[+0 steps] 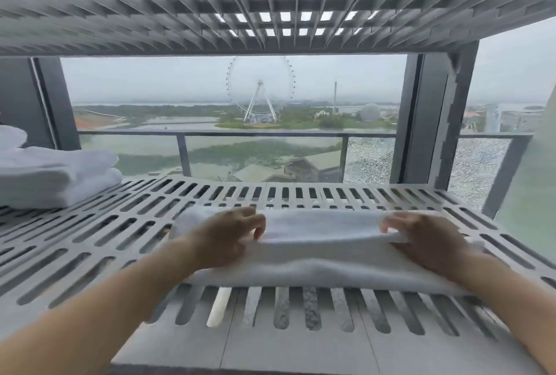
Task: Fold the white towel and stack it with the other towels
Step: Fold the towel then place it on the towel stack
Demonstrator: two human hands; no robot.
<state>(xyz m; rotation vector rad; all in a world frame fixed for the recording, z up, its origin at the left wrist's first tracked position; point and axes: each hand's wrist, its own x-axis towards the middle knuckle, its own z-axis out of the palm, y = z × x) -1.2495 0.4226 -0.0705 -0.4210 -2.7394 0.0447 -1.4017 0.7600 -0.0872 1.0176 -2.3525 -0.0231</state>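
my left hand (224, 238) and right hand (427, 242) pinch the white towel (325, 251)'s upper fold, fingers (391, 221) closed on cloth, on the slatted shelf (120, 224).

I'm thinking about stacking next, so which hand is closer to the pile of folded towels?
Left. The left hand is nearer the pile of folded towels at far left; the right hand is further right.

Two hands folding a white towel on a slatted shelf

The white towel (325, 250) lies across the grey slatted shelf (126, 224). The left hand (228, 236) and right hand (427, 242) each pinch an upper layer near the towel's ends. A stack of folded towels (54, 176) sits at the shelf's far left, well apart. Behind, a window shows a Ferris wheel (260, 89).
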